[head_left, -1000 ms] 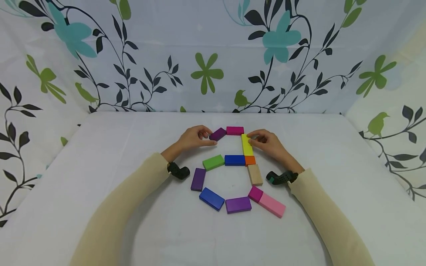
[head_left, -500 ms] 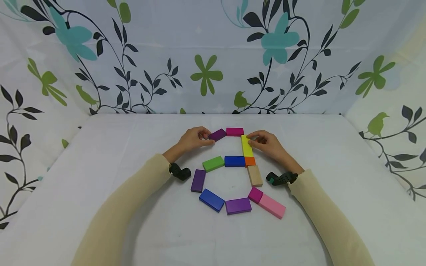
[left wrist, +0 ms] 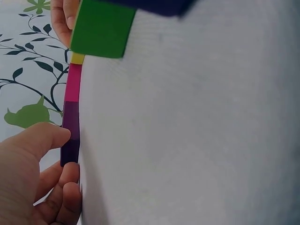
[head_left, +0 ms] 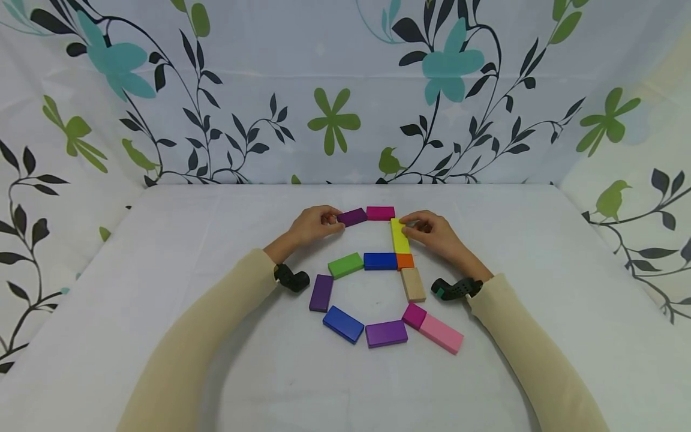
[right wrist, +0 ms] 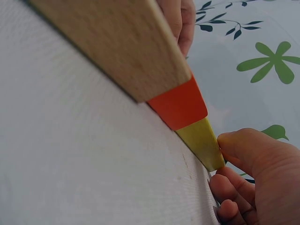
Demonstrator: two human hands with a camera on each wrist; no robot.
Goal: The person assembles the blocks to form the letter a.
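My left hand (head_left: 314,225) is at the far left end of a dark purple block (head_left: 352,216), pinching it between thumb and fingers; the left wrist view shows the thumb on the block's side (left wrist: 71,126). Its other end meets a magenta block (head_left: 380,213). My right hand (head_left: 433,230) holds the far end of a long yellow block (head_left: 400,236), thumb along its side and fingertips at its end in the right wrist view. The yellow block's near end touches an orange block (head_left: 405,261), which lies between a blue block (head_left: 380,261) and a wooden block (head_left: 412,284).
Closer to me, a green block (head_left: 346,265), a purple block (head_left: 321,293), a second blue block (head_left: 344,324) and a violet block (head_left: 386,333) curve in a loop. A small magenta block (head_left: 414,315) and a pink block (head_left: 441,333) slant outward on the white tablecloth (head_left: 281,372).
The dark purple block has turned a little, lying flatter beside the magenta one, its left end shifted left. My left hand has moved slightly left with it. The right hand stays on the yellow block.
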